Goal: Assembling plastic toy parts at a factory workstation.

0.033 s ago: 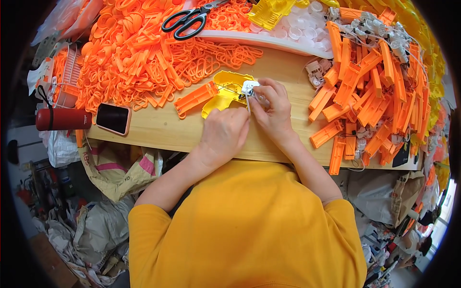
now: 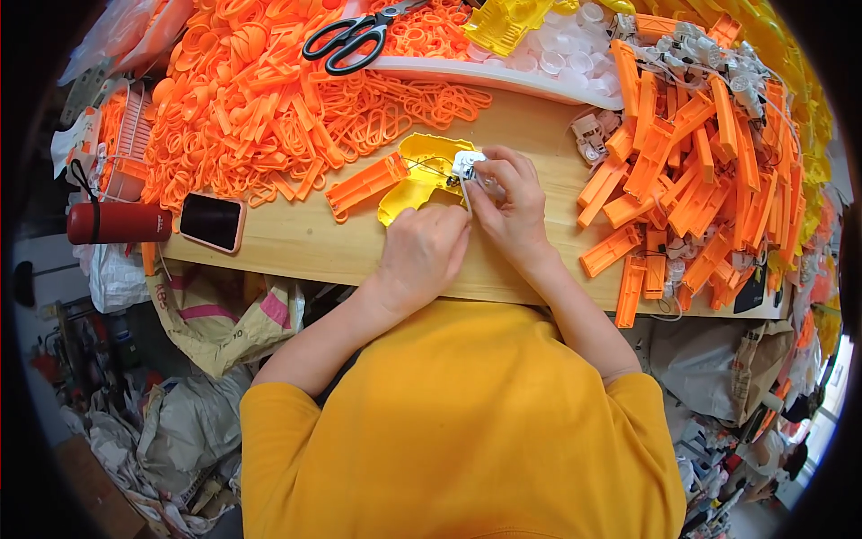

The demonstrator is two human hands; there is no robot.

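Observation:
My right hand [image 2: 514,202] pinches a small white plastic mechanism [image 2: 466,163] between thumb and fingers. Just below and to its left, my left hand [image 2: 422,251] is closed, knuckles up, on a thin pale strand [image 2: 467,196] that runs down from the white part; its fingertips are hidden. Dark thin wires link the mechanism to an orange battery-holder-like tray [image 2: 366,184] on the table. Behind my hands lies a yellow moulded shell half [image 2: 420,187], hollow side up, partly under the wires.
Orange plastic parts [image 2: 242,108] heap at the left, near a phone [image 2: 212,222] and a red flask [image 2: 118,223]. Scissors [image 2: 359,40] rest by a white tray [image 2: 503,75] of clear cups. Wired orange trays [image 2: 700,171] pile at the right of the wooden table [image 2: 296,247].
My left hand has shifted very slightly to the right. My right hand and the white mechanism look unmoved.

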